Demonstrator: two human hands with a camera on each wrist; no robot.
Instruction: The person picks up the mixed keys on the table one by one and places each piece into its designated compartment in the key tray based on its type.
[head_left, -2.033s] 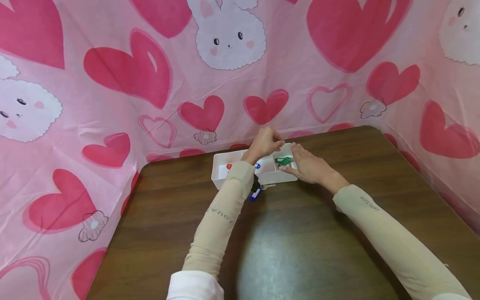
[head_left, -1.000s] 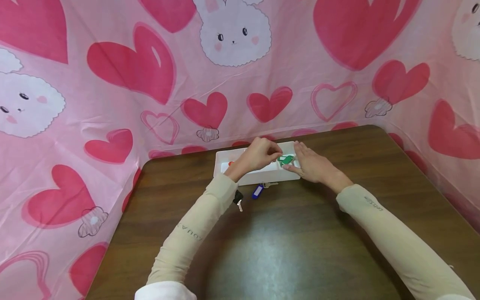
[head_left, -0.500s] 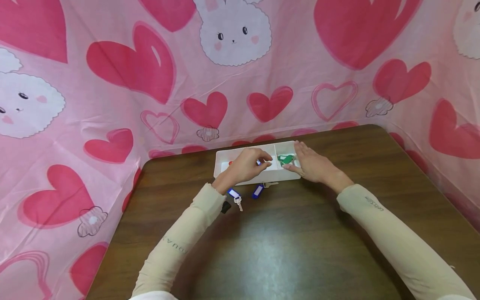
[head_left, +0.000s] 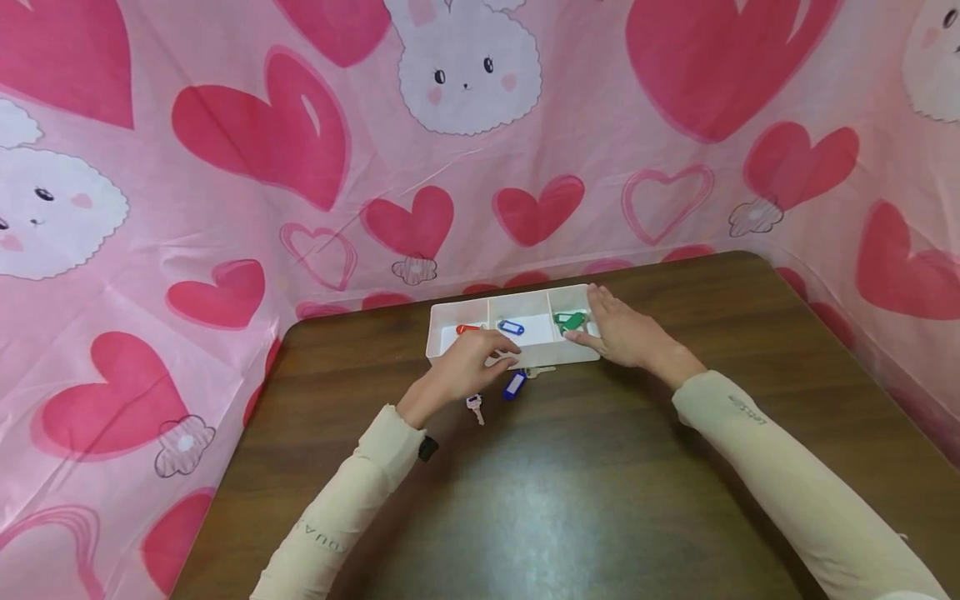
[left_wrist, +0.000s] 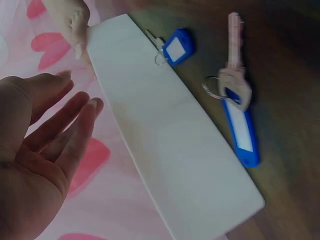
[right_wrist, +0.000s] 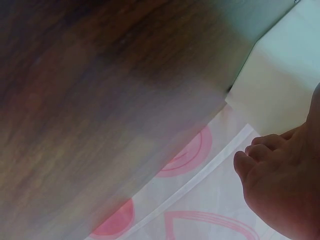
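Observation:
A white three-compartment tray (head_left: pixel 558 352) stands near the table's back edge. An orange tag (head_left: pixel 468 329) lies in its left compartment, a blue tag (head_left: pixel 511 327) in the middle, and green tags (head_left: pixel 572 321) on the right. My left hand (head_left: pixel 472 362) hovers over the tray's front left, fingers loosely bent, holding nothing in the left wrist view. My right hand (head_left: pixel 630 329) rests against the tray's right end with fingers extended. In front of the tray lie a key with a blue tag (head_left: pixel 515 384) and another key (head_left: pixel 476 408), whose blue tag (left_wrist: pixel 241 127) shows in the left wrist view.
The brown wooden table (head_left: pixel 600 475) stretches toward me from the tray. A pink curtain with hearts and rabbits (head_left: pixel 465 208) hangs directly behind it and along both sides. A small black piece (head_left: pixel 428 448) sits at the left sleeve's cuff.
My left hand has drawn back leftward and toward me from the right compartment, uncovering the middle compartment with its blue tag. The right hand keeps its place at the tray's end.

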